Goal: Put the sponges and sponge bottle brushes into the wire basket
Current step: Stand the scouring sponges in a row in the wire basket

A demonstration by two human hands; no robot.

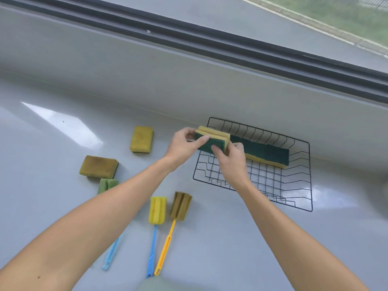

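A black wire basket [302, 206] lies on the grey counter at right. Sponges with green scouring sides [264, 151] stand on edge in a row along its far side. Over the basket's left end, my left hand [184, 145] and my right hand [231, 156] together grip a pair of yellow-and-green sponges [214, 137] held upright. Two more sponges [141, 139] [98, 165] rest flat on the counter at left. Three sponge bottle brushes lie nearer me: green head [107, 184] partly under my left forearm, yellow head [157, 210], brown head [180, 205].
A raised grey sill [189, 80] and a dark window frame [231, 45] run behind the basket. The brush handles, light blue [111, 257], blue [152, 250] and orange [164, 250], point toward me. A pale rounded object [153, 284] sits at the bottom edge.
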